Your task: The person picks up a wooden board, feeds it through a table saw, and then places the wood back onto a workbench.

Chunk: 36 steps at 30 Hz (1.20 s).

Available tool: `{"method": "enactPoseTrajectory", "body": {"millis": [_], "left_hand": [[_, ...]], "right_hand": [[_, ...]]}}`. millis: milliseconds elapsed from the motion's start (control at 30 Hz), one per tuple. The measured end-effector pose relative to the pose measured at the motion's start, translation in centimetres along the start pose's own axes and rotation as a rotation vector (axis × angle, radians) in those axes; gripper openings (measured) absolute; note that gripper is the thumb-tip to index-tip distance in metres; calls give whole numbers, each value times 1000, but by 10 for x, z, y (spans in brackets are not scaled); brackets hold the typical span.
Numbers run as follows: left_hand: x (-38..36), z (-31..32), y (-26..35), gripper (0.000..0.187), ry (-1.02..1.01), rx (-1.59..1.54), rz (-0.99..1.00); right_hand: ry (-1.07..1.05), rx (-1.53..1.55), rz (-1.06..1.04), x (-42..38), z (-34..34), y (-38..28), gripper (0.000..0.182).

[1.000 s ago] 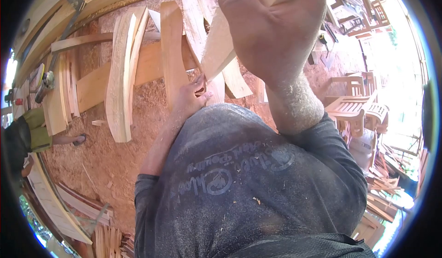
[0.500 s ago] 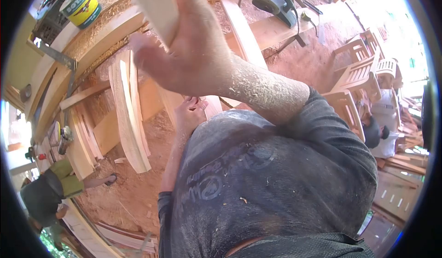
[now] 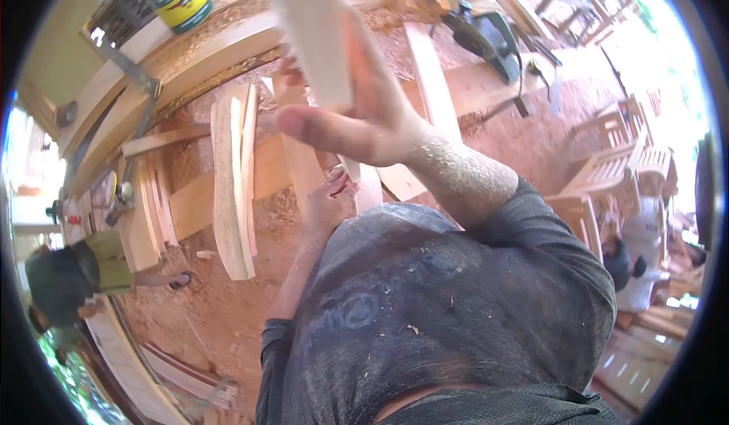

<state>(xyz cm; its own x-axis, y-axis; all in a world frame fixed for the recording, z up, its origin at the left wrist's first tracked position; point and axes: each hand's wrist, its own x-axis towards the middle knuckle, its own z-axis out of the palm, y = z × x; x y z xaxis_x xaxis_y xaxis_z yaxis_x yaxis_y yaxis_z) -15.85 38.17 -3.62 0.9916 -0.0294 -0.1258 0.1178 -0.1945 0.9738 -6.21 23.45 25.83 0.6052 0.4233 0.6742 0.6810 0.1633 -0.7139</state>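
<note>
My right hand (image 3: 372, 125) is raised in front of me, closed around a pale wooden board (image 3: 310, 34). The thumb points left across the board's near end, and blurred fingertips show at its left edge. The board's far end runs out of the top of view. Lower down, close to my shirt, my left hand (image 3: 328, 201) has its fingers curled against a pale wooden piece (image 3: 369, 190). My right hand and the shirt partly hide that piece. Sawdust clings to my right forearm.
Curved wooden pieces (image 3: 231, 186) lie at the left. A paint can (image 3: 179, 1) stands on a shavings-covered workbench (image 3: 201, 61). A power planer (image 3: 486, 44) rests on a board at the upper right. Another person (image 3: 64, 281) is at the far left; wooden chairs (image 3: 607, 171) stand right.
The view has shifted, so the surroundings appear farther right. My right hand and its board have moved right, and fingertips now show at the board's left edge. My left hand stays low near the shirt.
</note>
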Motion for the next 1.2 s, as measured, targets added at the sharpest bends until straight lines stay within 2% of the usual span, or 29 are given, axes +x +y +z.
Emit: {"method": "enactPoseTrajectory", "body": {"millis": [67,167,233,300,367,400,467,500,600,667,800,1000,1100,1200], "left_hand": [[-4,2,10,44,9,-61,-13],[-8,-2,28,55,10,52,-146],[-9,-6,38,65,-34,65,-198],[-8,-7,38,74,-63,117,-184],[-10,-5,30,81,-74,206,-104],[-9,-7,29,82,-94,216,-108],[-7,-9,29,85,-129,235,-112],[-7,-10,31,85,-135,218,-126],[-7,-13,39,85,-138,182,-161],[-8,-15,45,84,-142,179,-179],[-6,-9,19,83,-98,164,-136],[-6,-9,22,81,-80,107,-158],[-4,-7,14,80,-57,108,-131],[-6,-5,12,79,-48,105,-136]], "right_hand": [[-36,-48,-6,-1,-4,4,99],[-114,-112,32,9,-17,2,92],[-2,-118,-4,22,-15,14,69],[3,-229,73,57,-28,23,83],[90,-175,51,91,-38,50,91],[173,-66,-15,107,-37,71,90],[230,-146,-130,128,-41,99,91],[255,-183,-187,136,-43,109,91],[203,-218,-59,152,-44,132,96],[210,-115,-80,161,-38,142,97],[220,-83,24,173,-33,163,96],[240,-26,14,188,-30,181,87],[242,0,82,199,-29,182,79],[272,-105,-37,205,-24,191,73]]}}
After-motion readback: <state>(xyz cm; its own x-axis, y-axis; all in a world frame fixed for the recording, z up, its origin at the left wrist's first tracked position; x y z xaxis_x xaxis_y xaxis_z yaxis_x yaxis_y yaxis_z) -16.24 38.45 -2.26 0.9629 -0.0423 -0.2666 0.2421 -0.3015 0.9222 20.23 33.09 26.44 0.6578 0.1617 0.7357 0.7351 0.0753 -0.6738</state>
